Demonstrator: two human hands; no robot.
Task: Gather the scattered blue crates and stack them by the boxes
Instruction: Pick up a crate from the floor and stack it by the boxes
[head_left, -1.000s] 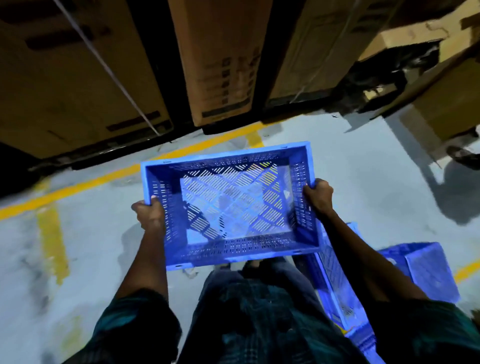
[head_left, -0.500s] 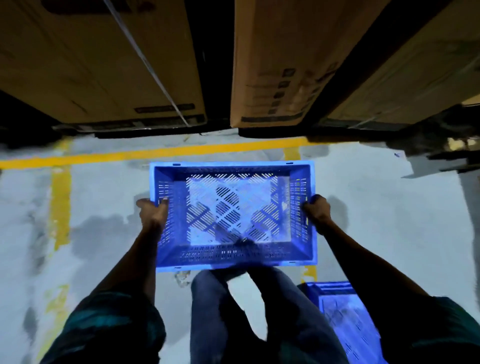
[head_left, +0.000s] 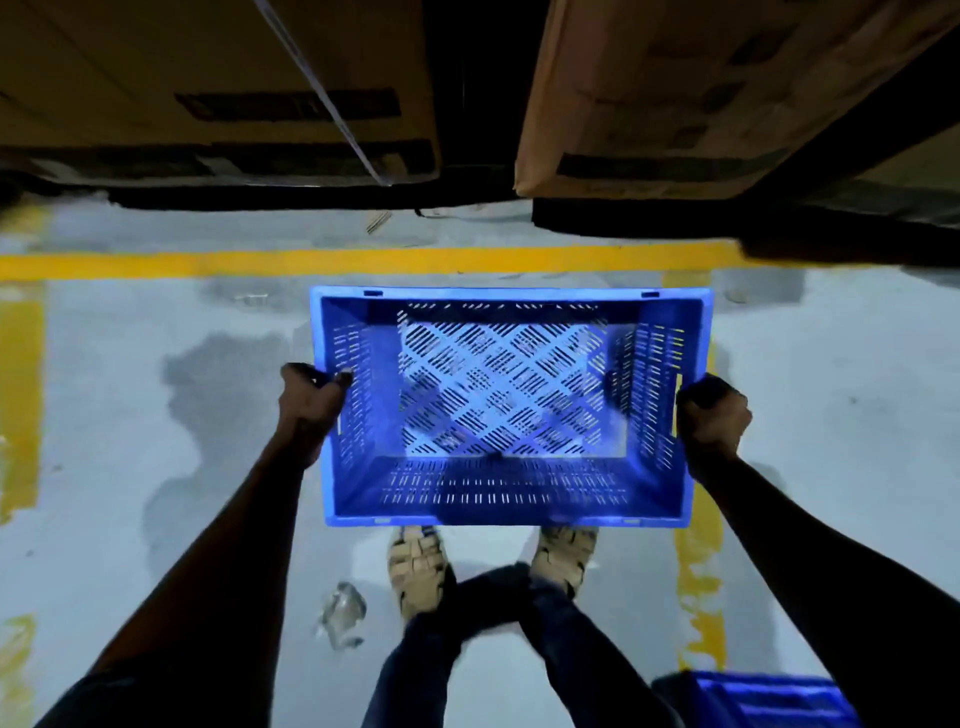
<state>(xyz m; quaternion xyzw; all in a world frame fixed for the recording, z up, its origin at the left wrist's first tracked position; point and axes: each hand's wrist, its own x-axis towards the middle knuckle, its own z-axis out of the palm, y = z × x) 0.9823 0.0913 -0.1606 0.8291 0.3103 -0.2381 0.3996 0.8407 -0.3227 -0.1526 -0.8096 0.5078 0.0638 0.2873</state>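
Note:
I hold an empty blue slotted crate level above the floor, open side up, in front of my feet. My left hand grips its left rim, fingers curled over the edge. My right hand grips the right rim the same way. Through the crate's perforated bottom the grey floor shows. Another blue crate sits on the floor at the lower right, partly cut off by the frame and hidden behind my right arm.
Large cardboard boxes stand on dark pallets straight ahead, with a dark gap between them. A yellow floor line runs in front of them. A crumpled bit of clear plastic lies by my left foot.
The view has turned to face the boxes squarely and closed in on the yellow line. Both hands kept their grip on the crate. The floor crate slid toward the lower right corner.

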